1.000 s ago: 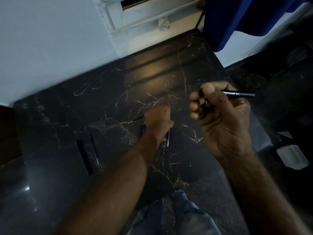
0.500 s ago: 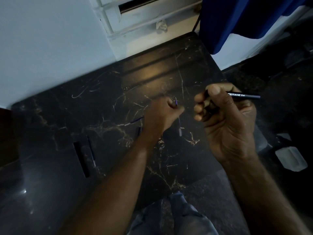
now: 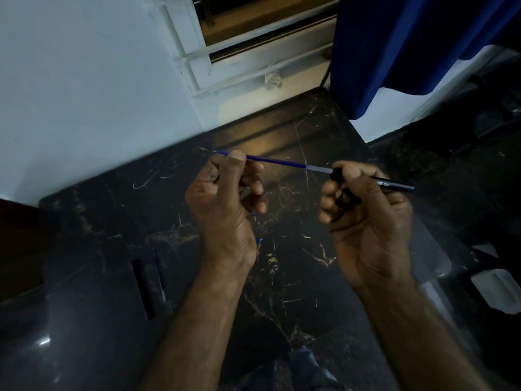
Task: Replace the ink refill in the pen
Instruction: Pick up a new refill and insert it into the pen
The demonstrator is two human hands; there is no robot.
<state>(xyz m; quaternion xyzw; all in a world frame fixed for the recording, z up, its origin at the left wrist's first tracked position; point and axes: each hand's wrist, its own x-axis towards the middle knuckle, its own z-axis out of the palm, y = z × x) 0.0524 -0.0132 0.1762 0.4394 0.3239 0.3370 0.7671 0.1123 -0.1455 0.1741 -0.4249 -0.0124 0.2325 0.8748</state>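
My left hand [image 3: 225,201] pinches a thin blue ink refill [image 3: 282,161] near its pointed tip, held level above the table. The refill's clear rear end meets the open end of the black pen barrel [image 3: 394,185]. My right hand [image 3: 363,218] is closed around that barrel, whose printed end sticks out to the right. Whether the refill's end is inside the barrel or just touching it is unclear.
On the black marble table [image 3: 296,277] lie a black pen part [image 3: 143,286] and a second blue refill [image 3: 159,275] at the left, plus a small blue piece [image 3: 260,240] by my left wrist. A blue curtain [image 3: 408,46] hangs at the back right; a white wall and window frame stand behind.
My left hand picked the blue refill up off the table and lifted it to the pen barrel's open end. My right hand stayed raised with the barrel.
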